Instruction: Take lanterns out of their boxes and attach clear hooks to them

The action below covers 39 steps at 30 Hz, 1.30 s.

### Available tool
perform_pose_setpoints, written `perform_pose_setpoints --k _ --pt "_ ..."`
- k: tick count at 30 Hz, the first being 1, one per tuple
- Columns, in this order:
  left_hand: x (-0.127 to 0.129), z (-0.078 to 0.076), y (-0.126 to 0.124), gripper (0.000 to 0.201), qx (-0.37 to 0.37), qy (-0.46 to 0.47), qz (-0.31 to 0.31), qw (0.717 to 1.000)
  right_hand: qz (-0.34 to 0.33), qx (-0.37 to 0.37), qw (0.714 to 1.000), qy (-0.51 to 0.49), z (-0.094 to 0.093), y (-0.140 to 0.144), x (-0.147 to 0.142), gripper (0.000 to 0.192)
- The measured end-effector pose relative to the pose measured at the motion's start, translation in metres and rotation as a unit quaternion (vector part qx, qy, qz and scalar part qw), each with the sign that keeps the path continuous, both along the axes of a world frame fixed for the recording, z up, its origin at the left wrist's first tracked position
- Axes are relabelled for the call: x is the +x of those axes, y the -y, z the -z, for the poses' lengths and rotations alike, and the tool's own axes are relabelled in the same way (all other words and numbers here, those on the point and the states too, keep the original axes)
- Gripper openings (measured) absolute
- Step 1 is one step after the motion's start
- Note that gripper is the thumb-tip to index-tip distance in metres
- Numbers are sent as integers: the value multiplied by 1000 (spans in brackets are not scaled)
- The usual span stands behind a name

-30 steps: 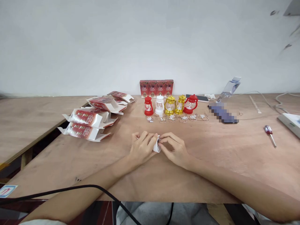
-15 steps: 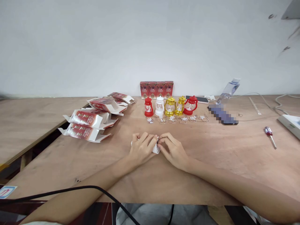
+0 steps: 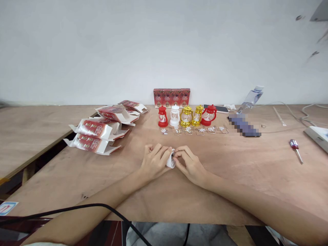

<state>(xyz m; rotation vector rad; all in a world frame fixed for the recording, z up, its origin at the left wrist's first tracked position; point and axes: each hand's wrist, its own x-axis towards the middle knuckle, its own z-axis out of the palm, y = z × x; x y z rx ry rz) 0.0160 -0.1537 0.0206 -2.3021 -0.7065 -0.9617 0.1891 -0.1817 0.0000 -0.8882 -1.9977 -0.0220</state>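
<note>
Mid-table [image 3: 230, 177], both hands' fingers [image 3: 164, 154] grip white lantern [image 3: 171, 160].

A plain white wall [image 3: 102, 51] is filling the upper half of the view, evenly lit. A light brown plywood table [image 3: 230, 177] is running along its foot. A second wooden table [image 3: 28, 130] is standing at the left, a dark gap separating the two.

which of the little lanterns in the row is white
The white lantern, second from the left in the row, stands between a red lantern and a gold lantern.
</note>
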Motion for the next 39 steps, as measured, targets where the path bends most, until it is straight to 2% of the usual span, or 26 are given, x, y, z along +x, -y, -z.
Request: perform_pose_setpoints --k 8,15,22,39 --pt "0 0 1 18 -3 -6 -8 1000 -18 -12 998 -65 2 0 -1 11" --pt "4 0 1 16 11 4 -15 1000 1 20 998 -54 1 0 -1 10" --pt "6 1 3 20 3 -7 -30 1000 10 10 998 -60 3 -1 -1 10" --pt "7 1 3 17 10 1 -21 1000 17 23 998 -62 0 -2 -2 11"
